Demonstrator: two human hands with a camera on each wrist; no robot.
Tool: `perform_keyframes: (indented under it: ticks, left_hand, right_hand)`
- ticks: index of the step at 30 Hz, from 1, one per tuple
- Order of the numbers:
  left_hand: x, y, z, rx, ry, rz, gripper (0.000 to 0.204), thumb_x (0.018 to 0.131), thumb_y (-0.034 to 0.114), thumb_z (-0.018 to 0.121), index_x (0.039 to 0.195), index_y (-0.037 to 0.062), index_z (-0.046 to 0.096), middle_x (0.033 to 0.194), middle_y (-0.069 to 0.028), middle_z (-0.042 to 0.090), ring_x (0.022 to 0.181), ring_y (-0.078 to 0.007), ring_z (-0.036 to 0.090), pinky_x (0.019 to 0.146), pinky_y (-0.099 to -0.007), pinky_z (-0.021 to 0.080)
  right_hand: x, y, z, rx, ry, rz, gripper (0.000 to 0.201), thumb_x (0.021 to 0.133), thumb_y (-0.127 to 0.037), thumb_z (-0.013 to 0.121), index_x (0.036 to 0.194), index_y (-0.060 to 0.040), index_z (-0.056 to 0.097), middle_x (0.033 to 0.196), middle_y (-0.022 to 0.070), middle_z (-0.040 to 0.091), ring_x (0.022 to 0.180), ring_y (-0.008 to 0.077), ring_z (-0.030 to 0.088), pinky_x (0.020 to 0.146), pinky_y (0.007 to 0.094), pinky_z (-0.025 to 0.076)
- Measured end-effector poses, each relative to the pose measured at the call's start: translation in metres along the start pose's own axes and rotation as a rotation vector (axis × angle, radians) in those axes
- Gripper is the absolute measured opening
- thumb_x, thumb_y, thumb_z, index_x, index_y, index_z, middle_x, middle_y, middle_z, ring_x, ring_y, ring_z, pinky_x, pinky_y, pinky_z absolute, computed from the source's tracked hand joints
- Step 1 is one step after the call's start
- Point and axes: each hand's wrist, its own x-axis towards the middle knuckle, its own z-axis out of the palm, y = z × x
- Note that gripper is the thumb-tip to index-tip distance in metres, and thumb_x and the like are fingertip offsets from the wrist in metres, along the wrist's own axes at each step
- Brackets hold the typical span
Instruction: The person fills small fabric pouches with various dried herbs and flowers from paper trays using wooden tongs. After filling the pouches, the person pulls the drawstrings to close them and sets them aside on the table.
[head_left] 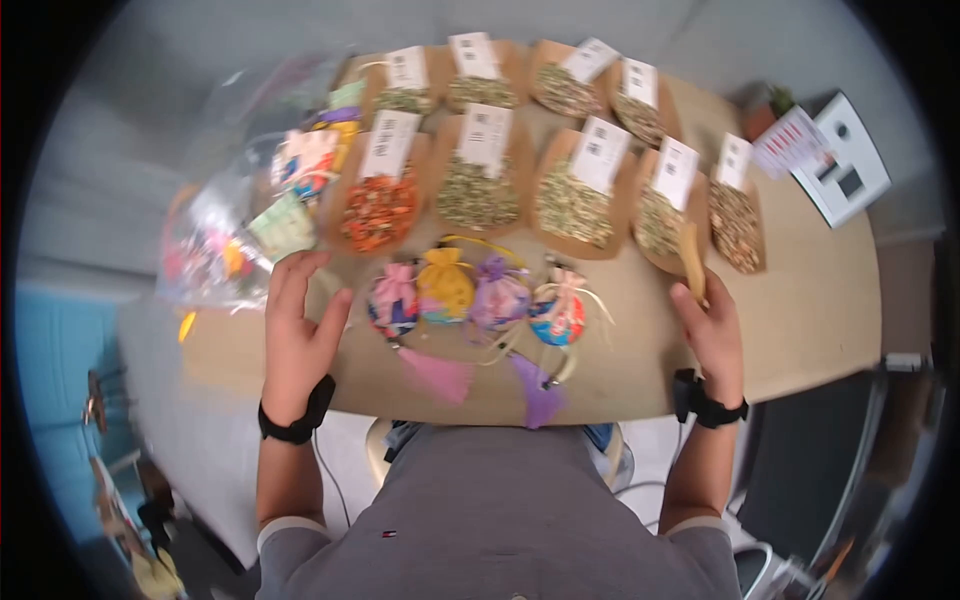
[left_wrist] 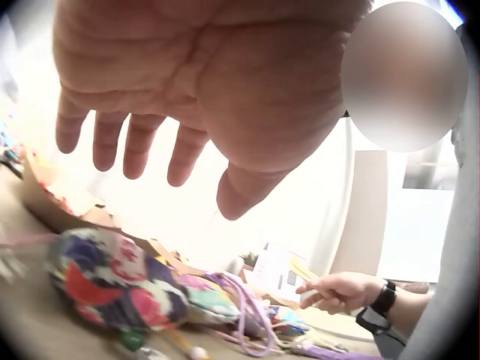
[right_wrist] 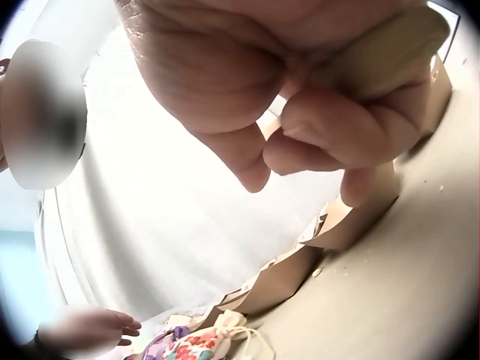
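My right hand [head_left: 718,340] grips a light wooden scoop [head_left: 692,262], with its fingers curled round it. The scoop points up over the edge of a brown tray of dried herbs [head_left: 660,222]; in the right wrist view, its rounded end [right_wrist: 409,52] sticks out beside the palm. My left hand [head_left: 297,345] hovers at the left with fingers spread, holding nothing. Between the hands lie a pink and navy sachet [head_left: 393,308], a yellow sachet [head_left: 446,286], a purple sachet [head_left: 500,298] and a white, red and blue sachet [head_left: 557,312], all with drawstring necks.
Behind the sachets stand two rows of brown trays with white labels, including one of orange dried pieces [head_left: 380,213]. A clear plastic bag [head_left: 215,250] with colourful pouches lies at the left. A white board [head_left: 842,160] stands at the far right. Pink [head_left: 437,374] and purple tassels [head_left: 537,392] point toward the front edge.
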Motion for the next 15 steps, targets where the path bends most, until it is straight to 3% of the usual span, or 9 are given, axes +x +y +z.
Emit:
perform_keyframes:
  ticks: [3,5,6,7,10,12,14,15]
  left_hand:
    - [-0.016,-0.034,-0.009,-0.036,0.216,-0.140,0.029,0.084,0.003,0.072,0.111,0.0010,0.062,0.101,-0.0118,0.060,0.091,-0.0246,0.059,0.083,-0.0342,0.048]
    - [-0.027,-0.054,-0.019,0.028,0.259,-0.218,0.029,0.086,0.003,0.072,0.113,0.0008,0.062,0.103,-0.0097,0.060,0.091,-0.0208,0.058,0.085,-0.0328,0.048]
    - [-0.030,-0.064,-0.024,0.058,0.277,-0.268,0.029,0.088,0.003,0.071,0.115,0.0007,0.062,0.104,-0.0075,0.060,0.091,-0.0170,0.057,0.086,-0.0314,0.049]
    - [-0.030,-0.075,-0.030,0.138,0.290,-0.243,0.033,0.088,0.004,0.072,0.119,0.0005,0.060,0.108,-0.0084,0.060,0.086,-0.0155,0.057,0.080,-0.0309,0.050]
    - [-0.019,-0.092,-0.035,0.096,0.294,-0.362,0.041,0.088,0.006,0.073,0.125,0.0011,0.057,0.116,-0.0091,0.059,0.082,-0.0141,0.059,0.073,-0.0295,0.051]
    - [0.003,-0.091,-0.038,0.075,0.250,-0.323,0.052,0.084,0.004,0.074,0.132,0.0012,0.054,0.124,-0.0117,0.058,0.078,-0.0144,0.060,0.068,-0.0281,0.052]
    - [0.031,-0.075,-0.040,0.110,0.109,-0.185,0.058,0.081,0.002,0.073,0.135,0.0004,0.052,0.128,-0.0145,0.056,0.078,-0.0174,0.062,0.069,-0.0280,0.053]
    - [0.041,-0.087,-0.036,0.097,0.075,-0.199,0.060,0.077,0.001,0.072,0.134,0.0003,0.053,0.128,-0.0181,0.058,0.081,-0.0253,0.065,0.071,-0.0327,0.054]
  right_hand:
    - [0.009,0.006,-0.002,-0.021,-0.044,0.005,0.047,0.095,-0.025,0.070,0.131,0.0014,0.058,0.083,-0.0028,0.059,0.063,0.0032,0.043,0.052,0.0215,0.036]
    - [0.005,0.001,0.002,-0.015,-0.067,0.033,0.049,0.095,-0.024,0.070,0.135,0.0013,0.056,0.085,-0.0024,0.059,0.063,0.0033,0.042,0.052,0.0212,0.035]
    - [0.001,-0.003,0.003,0.008,-0.014,-0.035,0.054,0.095,-0.023,0.069,0.140,0.0008,0.052,0.088,-0.0025,0.058,0.063,0.0033,0.043,0.052,0.0209,0.035]
    - [-0.002,-0.003,0.004,0.032,0.045,-0.101,0.058,0.095,-0.022,0.068,0.145,0.0003,0.047,0.090,-0.0025,0.058,0.063,0.0033,0.043,0.052,0.0205,0.035]
    - [-0.008,0.006,-0.003,0.069,-0.004,-0.101,0.064,0.096,-0.021,0.067,0.151,-0.0007,0.040,0.093,-0.0027,0.056,0.064,0.0029,0.045,0.052,0.0198,0.035]
    - [-0.018,0.006,-0.003,0.105,-0.025,-0.109,0.065,0.096,-0.020,0.069,0.151,-0.0006,0.039,0.093,-0.0029,0.056,0.067,0.0023,0.045,0.053,0.0192,0.035]
    - [-0.028,0.009,-0.003,0.169,-0.092,-0.112,0.067,0.095,-0.020,0.071,0.150,-0.0006,0.040,0.094,-0.0032,0.056,0.068,0.0022,0.045,0.055,0.0184,0.035]
    - [-0.034,0.007,-0.005,0.186,-0.140,-0.095,0.068,0.094,-0.020,0.072,0.151,0.0000,0.039,0.098,-0.0014,0.057,0.076,0.0046,0.050,0.064,0.0192,0.041]
